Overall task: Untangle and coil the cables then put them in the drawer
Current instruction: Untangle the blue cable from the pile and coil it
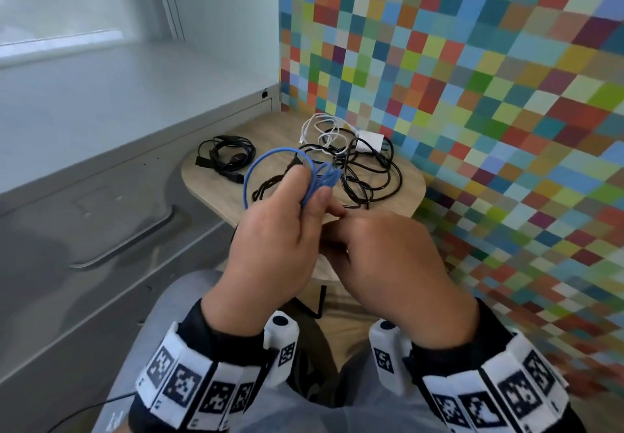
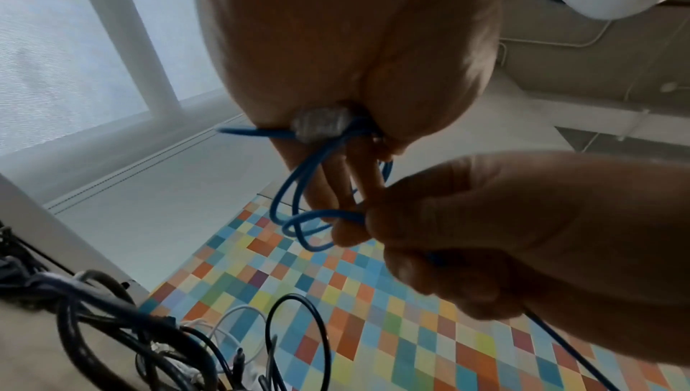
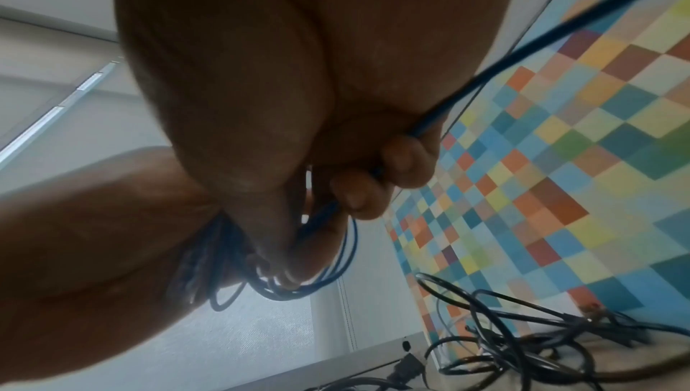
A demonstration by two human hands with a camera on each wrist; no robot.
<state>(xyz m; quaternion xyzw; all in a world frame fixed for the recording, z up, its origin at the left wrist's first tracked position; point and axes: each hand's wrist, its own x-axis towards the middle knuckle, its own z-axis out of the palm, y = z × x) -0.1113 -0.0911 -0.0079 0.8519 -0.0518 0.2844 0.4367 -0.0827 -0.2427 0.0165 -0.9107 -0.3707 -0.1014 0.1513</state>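
Observation:
My left hand [image 1: 270,240] holds several loops of a thin blue cable [image 1: 266,159] above the small wooden table [image 1: 209,193]. In the left wrist view the blue cable [image 2: 298,191] hangs looped over the fingers, a clear plug [image 2: 321,124] against the palm. My right hand [image 1: 388,257] sits just right of the left, fingers curled round the cable's free strand [image 3: 522,64], which runs off taut to the upper right. A tangle of black cables [image 1: 364,176] and a white cable [image 1: 324,129] with a white charger [image 1: 369,139] lie on the table behind. No drawer is clearly seen.
A coiled black cable bundle [image 1: 226,156] lies at the table's left end. A grey windowsill ledge [image 1: 101,112] runs along the left. A multicoloured chequered wall [image 1: 472,95] stands close on the right. My grey-trousered lap [image 1: 209,297] is below the hands.

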